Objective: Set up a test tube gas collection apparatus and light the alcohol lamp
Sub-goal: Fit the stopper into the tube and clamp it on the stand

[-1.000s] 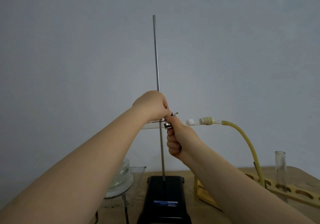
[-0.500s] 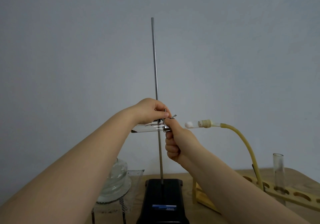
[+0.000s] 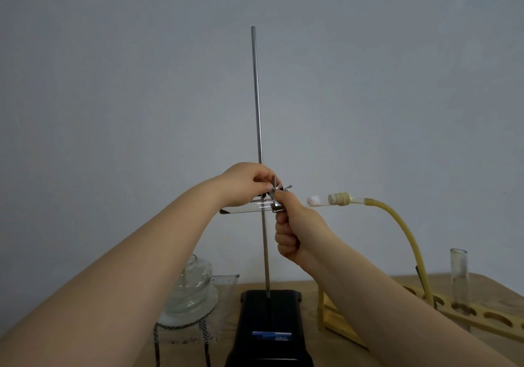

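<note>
Glass test tube (image 3: pixel 243 208) (clamped horizontal): cotton plug (image 3: pixel 314 199), dark powder (image 3: pixel 224 211) inside.

Open air above clamp (image 3: pixel 276 196); cluttered table (image 3: pixel 487 284) below.

Two forearms enter from the lower frame edges, both bare to the frame edge; no sleeve, glove, watch or ring shows. Left hand (image 3: pixel 246 183) and right hand (image 3: pixel 295 229) are unclad, nails short and apparently unpainted, though too small in view to confirm. Upper arms lie outside the frame.
</note>
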Action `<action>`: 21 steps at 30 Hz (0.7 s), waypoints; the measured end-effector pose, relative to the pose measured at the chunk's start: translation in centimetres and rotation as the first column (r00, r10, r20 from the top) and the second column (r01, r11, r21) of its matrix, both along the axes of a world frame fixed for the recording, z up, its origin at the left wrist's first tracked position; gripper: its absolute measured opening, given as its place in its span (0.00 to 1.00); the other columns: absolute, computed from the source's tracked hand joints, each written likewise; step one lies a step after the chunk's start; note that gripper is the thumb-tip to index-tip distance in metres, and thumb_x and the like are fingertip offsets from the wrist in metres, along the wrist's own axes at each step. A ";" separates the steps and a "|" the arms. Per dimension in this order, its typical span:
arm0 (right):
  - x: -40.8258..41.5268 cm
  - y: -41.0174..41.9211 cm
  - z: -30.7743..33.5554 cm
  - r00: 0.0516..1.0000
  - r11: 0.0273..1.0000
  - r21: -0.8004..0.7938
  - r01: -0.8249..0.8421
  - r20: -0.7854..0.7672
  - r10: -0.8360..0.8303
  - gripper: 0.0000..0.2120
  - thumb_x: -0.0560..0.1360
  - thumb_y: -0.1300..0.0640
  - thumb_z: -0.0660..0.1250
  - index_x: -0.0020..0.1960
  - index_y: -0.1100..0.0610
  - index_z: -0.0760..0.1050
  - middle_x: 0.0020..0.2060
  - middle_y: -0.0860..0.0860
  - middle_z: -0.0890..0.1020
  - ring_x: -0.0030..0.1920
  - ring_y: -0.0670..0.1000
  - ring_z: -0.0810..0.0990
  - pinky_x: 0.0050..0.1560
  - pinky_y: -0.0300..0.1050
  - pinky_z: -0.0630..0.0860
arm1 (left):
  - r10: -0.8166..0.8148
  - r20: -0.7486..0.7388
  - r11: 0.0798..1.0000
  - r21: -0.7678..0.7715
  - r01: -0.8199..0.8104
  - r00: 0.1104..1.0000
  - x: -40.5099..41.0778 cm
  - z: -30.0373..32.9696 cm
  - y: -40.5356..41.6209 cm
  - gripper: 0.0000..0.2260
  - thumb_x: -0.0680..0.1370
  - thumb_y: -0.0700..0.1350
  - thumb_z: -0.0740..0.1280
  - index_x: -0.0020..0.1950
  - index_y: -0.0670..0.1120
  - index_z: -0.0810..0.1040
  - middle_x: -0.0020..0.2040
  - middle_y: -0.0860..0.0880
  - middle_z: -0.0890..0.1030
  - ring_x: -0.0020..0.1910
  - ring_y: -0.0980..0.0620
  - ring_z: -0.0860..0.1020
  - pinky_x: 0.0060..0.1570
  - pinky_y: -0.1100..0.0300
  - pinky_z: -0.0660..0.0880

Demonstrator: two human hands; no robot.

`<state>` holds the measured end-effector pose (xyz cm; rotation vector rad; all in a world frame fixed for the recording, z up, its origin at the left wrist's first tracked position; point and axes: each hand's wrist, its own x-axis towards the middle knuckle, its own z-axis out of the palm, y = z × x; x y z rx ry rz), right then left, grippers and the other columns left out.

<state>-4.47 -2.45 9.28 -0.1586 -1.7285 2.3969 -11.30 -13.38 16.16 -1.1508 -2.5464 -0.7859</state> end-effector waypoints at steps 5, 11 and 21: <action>0.0 0.0 -0.1 1.000 1.000 0.010 -0.006 -0.002 0.006 0.21 0.74 0.47 0.65 0.29 0.54 0.62 0.20 0.47 0.60 0.21 0.46 0.56 0.22 0.37 0.53 | 0.007 -0.053 0.999 -0.050 -0.010 0.999 -0.3 0.0 0.2 0.11 0.79 0.38 0.60 0.49 0.52 0.78 0.45 0.51 0.78 0.43 0.54 0.73 0.38 0.69 0.67; -0.1 0.1 -0.1 1.000 1.000 0.004 -0.009 -0.003 0.009 0.21 0.74 0.46 0.65 0.29 0.54 0.62 0.20 0.47 0.60 0.21 0.46 0.56 0.22 0.36 0.53 | 0.008 -0.008 1.000 0.016 -0.008 1.000 -0.4 -0.2 0.4 0.11 0.78 0.38 0.60 0.47 0.52 0.80 0.52 0.44 0.81 0.53 0.43 0.77 0.53 0.52 0.73; -0.1 0.0 -0.1 1.000 1.000 0.019 0.013 0.010 -0.013 0.20 0.73 0.47 0.65 0.29 0.54 0.61 0.21 0.48 0.59 0.22 0.47 0.55 0.23 0.38 0.52 | 0.405 -0.165 0.912 0.015 -0.409 0.899 1.1 -0.1 0.7 0.14 0.73 0.55 0.62 0.33 0.48 0.71 0.31 0.50 0.70 0.31 0.50 0.68 0.32 0.59 0.63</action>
